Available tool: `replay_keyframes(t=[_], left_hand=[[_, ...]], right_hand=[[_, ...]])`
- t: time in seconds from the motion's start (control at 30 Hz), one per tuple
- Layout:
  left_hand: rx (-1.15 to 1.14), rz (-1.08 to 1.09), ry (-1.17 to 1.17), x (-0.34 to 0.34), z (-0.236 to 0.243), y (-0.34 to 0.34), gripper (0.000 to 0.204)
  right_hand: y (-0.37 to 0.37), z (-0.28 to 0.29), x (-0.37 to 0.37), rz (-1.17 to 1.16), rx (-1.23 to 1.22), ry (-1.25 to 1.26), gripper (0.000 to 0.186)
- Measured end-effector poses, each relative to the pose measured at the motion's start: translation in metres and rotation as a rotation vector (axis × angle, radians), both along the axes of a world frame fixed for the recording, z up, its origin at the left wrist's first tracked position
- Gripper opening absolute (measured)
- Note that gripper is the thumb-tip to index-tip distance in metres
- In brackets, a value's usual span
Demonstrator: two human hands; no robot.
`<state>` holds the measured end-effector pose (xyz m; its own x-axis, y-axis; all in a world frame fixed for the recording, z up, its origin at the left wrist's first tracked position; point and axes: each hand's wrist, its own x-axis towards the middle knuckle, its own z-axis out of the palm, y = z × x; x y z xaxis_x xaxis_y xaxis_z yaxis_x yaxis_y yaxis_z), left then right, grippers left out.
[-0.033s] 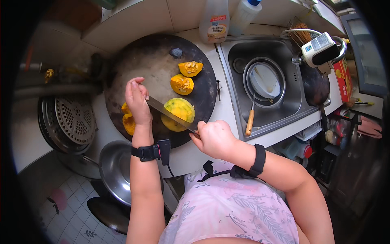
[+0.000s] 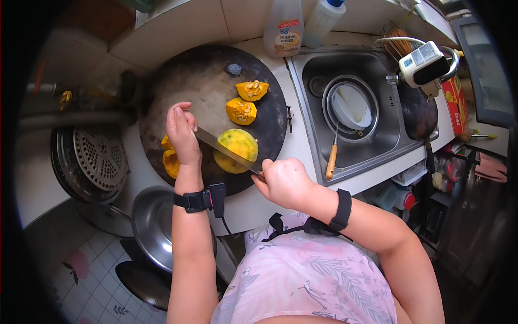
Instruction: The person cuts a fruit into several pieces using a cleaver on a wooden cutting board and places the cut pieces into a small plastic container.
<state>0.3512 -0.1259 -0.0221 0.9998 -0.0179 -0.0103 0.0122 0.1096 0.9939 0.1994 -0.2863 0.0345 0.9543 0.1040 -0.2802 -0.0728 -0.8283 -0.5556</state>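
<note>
Gripping a big knife (image 2: 231, 154) in the right hand (image 2: 286, 182), with fingers curled tight around its handle. Holding the left hand (image 2: 183, 131) close by the blade's far end, with fingers loosely bent and a bit open. Laying the blade across a yellow pumpkin chunk (image 2: 240, 142) on a round board (image 2: 189, 81). Behind the chunk, two seedy wedges (image 2: 241, 112); beside the left wrist, more orange pieces (image 2: 170, 163).

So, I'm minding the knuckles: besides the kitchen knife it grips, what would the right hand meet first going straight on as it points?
Most likely the cut pumpkin piece that the kitchen knife crosses, though how high the right hand sits above the round chopping board is unclear.
</note>
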Motion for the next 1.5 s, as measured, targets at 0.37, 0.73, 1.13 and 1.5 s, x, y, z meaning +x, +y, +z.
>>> replay_keyframes(t=[0.37,0.73,1.13,1.5], left_hand=[[0.017,0.039,0.003,0.008,-0.008,0.002,0.024],[0.060,0.076,-0.007,-0.002,-0.002,-0.011,0.030],[0.106,0.023,0.025,0.015,-0.015,-0.016,0.028],[0.955,-0.100,-0.435,-0.117,0.026,-0.017,0.046]], right_hand=[[-0.002,0.009,0.014,0.035,-0.029,-0.022,0.029],[-0.006,-0.011,-0.002,-0.012,0.047,0.042,0.030],[-0.014,-0.017,0.012,-0.050,0.046,0.079,0.031],[-0.024,-0.027,0.001,-0.130,0.171,0.033,0.033]])
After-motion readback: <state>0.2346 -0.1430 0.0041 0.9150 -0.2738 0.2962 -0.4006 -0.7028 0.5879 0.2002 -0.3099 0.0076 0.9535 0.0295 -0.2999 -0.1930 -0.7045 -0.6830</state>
